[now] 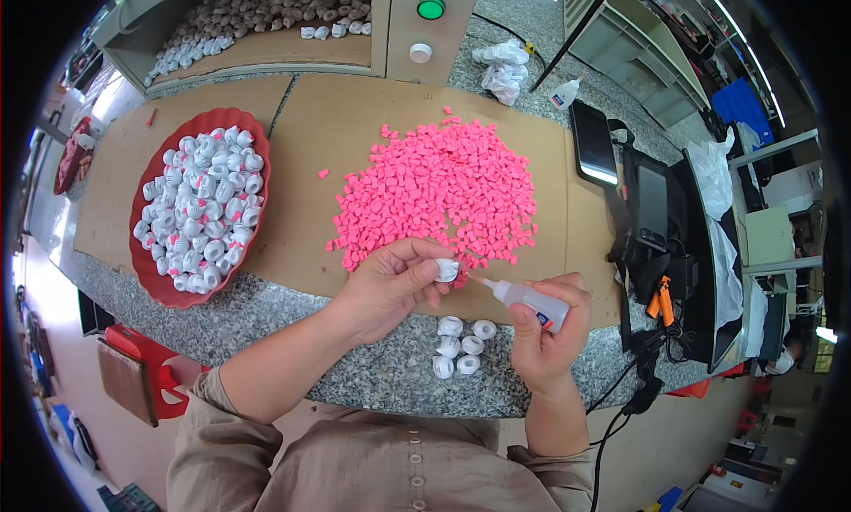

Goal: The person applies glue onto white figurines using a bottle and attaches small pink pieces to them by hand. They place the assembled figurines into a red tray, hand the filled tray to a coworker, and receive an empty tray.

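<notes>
A translucent plastic bottle (pixel 535 304) gripped by the right hand (pixel 551 333) could be oversqueezed, flooding the rounded white piece (pixel 447 270) the left hand (pixel 390 284) pinches.

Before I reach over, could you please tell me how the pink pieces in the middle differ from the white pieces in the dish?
The pink pieces are small, chunky bits, while the white pieces are larger and rounded, many with a visible opening. The pink pieces lie loose on cardboard; the white pieces are heaped inside a red dish. Both are gathered in large numbers.
</notes>
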{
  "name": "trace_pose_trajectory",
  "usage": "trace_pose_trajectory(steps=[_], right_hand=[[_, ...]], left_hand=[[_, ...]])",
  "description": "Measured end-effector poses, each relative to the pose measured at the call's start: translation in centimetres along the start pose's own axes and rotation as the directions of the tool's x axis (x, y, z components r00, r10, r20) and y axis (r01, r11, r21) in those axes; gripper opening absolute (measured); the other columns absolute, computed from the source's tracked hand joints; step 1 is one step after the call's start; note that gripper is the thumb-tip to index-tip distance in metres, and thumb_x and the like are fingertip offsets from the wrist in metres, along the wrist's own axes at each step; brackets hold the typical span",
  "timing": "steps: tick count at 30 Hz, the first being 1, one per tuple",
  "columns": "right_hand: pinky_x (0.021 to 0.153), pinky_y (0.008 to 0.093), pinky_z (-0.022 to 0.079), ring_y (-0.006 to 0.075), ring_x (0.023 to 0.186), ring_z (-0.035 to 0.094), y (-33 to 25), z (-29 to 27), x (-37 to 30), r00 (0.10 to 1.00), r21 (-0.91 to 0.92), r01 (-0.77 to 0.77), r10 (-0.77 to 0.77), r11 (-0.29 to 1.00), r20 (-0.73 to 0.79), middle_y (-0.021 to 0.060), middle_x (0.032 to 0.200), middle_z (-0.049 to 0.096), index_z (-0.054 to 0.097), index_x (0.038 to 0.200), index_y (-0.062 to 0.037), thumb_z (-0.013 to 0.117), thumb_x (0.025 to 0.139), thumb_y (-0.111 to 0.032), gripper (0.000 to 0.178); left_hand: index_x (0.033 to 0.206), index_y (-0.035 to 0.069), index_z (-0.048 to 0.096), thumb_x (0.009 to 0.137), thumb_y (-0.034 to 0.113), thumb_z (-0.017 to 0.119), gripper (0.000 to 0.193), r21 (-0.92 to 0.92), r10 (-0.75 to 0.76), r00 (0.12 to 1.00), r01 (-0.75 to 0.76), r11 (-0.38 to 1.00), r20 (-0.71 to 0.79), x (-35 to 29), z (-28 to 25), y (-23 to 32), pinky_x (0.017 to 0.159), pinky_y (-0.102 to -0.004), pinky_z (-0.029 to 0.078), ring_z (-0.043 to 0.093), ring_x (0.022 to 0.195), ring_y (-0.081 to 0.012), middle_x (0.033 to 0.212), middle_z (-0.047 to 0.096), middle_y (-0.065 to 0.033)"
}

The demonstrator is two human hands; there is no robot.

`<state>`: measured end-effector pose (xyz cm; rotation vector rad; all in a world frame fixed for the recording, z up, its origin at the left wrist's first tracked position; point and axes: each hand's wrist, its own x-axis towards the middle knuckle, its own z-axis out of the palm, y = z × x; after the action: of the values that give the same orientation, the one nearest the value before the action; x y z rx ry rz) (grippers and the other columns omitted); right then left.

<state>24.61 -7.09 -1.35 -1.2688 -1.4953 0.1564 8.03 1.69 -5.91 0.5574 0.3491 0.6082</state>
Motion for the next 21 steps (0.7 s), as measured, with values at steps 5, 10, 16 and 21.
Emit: trace_pose_trajectory(steps=[5,10,16,21], right_hand=[[0.054,0.0229,0.037,0.0146,0.062,0.046,-0.02,0.01,-0.13,0.995,0.092,-0.092,0.095,0.992,-0.026,0.0099,0.075,0.047,0.044,0.092,0.0004,0.062,0.074,-0.006,0.027],[0.054,0.022,0.037,0.0133,0.062,0.045,0.07,0.21,-0.23,0.994,0.127,-0.103,0.105,0.987,-0.01,0.0094,0.077,0.046,0.043,0.094,0.0002,0.06,0.075,-0.007,0.027],[0.054,0.0222,0.037,0.0136,0.063,0.045,0.27,0.32,-0.26,0.995,0.144,-0.101,0.102,0.984,-0.001,0.0092,0.077,0.047,0.042,0.093,0.0001,0.06,0.075,-0.006,0.027],[0.054,0.0223,0.037,0.0139,0.063,0.045,0.01,0.23,-0.12,0.995,0.141,-0.099,0.099,0.985,0.01,0.0094,0.077,0.049,0.042,0.093,0.0002,0.061,0.074,-0.005,0.027]], left_hand=[[0.098,0.004,0.054,0.084,0.007,0.048,0.015,0.001,-0.01,1.0,0.01,1.0,-0.004,-0.07,0.2,0.16,0.062,-0.0207,0.045,0.054,0.075,-0.011,0.087,0.056,-0.0048],[0.098,0.005,0.054,0.084,0.007,0.048,0.016,0.011,-0.024,1.0,0.024,1.0,-0.008,-0.08,0.31,0.18,0.062,-0.0205,0.045,0.053,0.074,-0.0103,0.087,0.056,-0.0044],[0.098,0.004,0.054,0.084,0.006,0.047,0.016,0.022,-0.028,1.0,0.028,0.999,-0.005,-0.12,0.31,0.23,0.062,-0.0206,0.045,0.053,0.075,-0.01,0.087,0.056,-0.0042],[0.098,0.004,0.054,0.084,0.006,0.047,0.016,0.025,-0.016,1.0,0.016,1.0,-0.006,-0.11,0.39,0.22,0.062,-0.0209,0.045,0.053,0.075,-0.0102,0.087,0.056,-0.0046]])
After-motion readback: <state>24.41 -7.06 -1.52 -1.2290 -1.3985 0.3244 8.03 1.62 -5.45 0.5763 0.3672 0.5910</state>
